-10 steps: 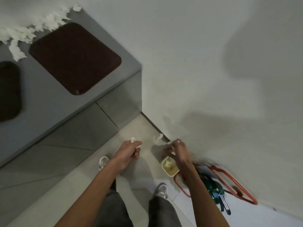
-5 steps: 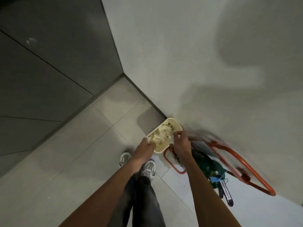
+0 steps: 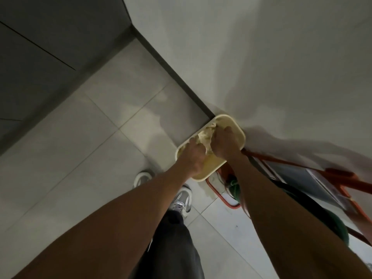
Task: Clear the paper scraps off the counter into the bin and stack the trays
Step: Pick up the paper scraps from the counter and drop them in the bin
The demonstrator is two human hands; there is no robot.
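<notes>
The view drops right away from the counter. A second ago the dark trays and torn paper were in sight; now only the white wall (image 3: 261, 57), the grey cabinet front (image 3: 50, 57) and the pale tiled floor (image 3: 100, 148) show. Both arms have come down too, and the cream rectangular plastic bin (image 3: 240, 130), on the floor tight against the wall, now has both hands inside its rim. The left hand (image 3: 193, 157) is at the near end and the right hand (image 3: 223, 144) further in, with the wad of white paper scraps (image 3: 204, 135) between and under them. Both sets of fingers point down into the wad, mostly hidden, so gripping or pressing cannot be told. This load looks delivered; more scraps and the trays probably wait on the counter, out of view. Just right of the bin, an orange metal frame (image 3: 342, 178) leans at the wall with a green bundle (image 3: 235, 188) inside, close enough to catch the right forearm. Two silver-grey shoes (image 3: 182, 200) stand just short of the bin.
</notes>
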